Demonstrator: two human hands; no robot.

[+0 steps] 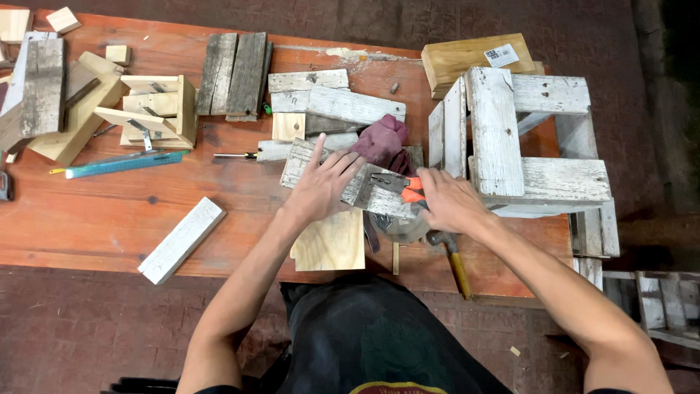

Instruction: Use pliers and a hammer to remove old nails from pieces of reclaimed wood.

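Two hands on a grey plank (pixel 350 182) at the table's (pixel 87 219) near edge.
Left hand (pixel 321 186) spread flat on it; right hand (pixel 448 201) closed around an orange-handled tool (pixel 408 190); white crate (pixel 510 138) touching right.

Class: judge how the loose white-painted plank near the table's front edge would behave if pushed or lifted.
The white plank looks stiff: a straight, thick wooden board. Lying flat on the table, it would probably slide rather than roll or tip. Its weathered, flaking paint suggests a rough, non-slippery grip.
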